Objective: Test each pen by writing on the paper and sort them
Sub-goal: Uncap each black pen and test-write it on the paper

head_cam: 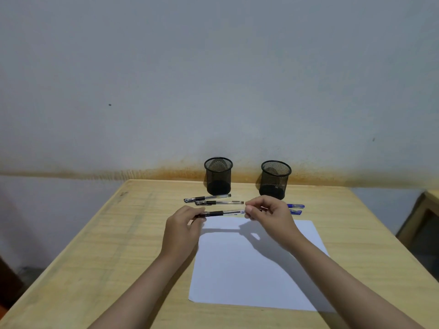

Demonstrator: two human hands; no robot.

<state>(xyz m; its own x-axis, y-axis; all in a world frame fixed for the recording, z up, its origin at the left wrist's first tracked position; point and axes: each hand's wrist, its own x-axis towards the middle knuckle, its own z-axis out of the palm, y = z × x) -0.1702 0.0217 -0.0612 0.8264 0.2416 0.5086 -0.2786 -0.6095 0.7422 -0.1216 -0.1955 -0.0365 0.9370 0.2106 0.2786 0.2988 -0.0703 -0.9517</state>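
White paper [256,264] lies blank nearest to me on the wooden table [99,245], and above its 12 o'clock edge I hold a black pen [222,213] level: my left hand [183,230] closes on the cap end, at 9 o'clock, and my right hand [268,214] pinches the other end, at 3 o'clock. I judge I am uncapping the first pen, so next I must pull the cap off straight and write. Two black pens [213,200] wait before the left mesh cup [218,175], and two blue pens [295,208] at 3 o'clock of my right hand, near the right mesh cup [275,179].
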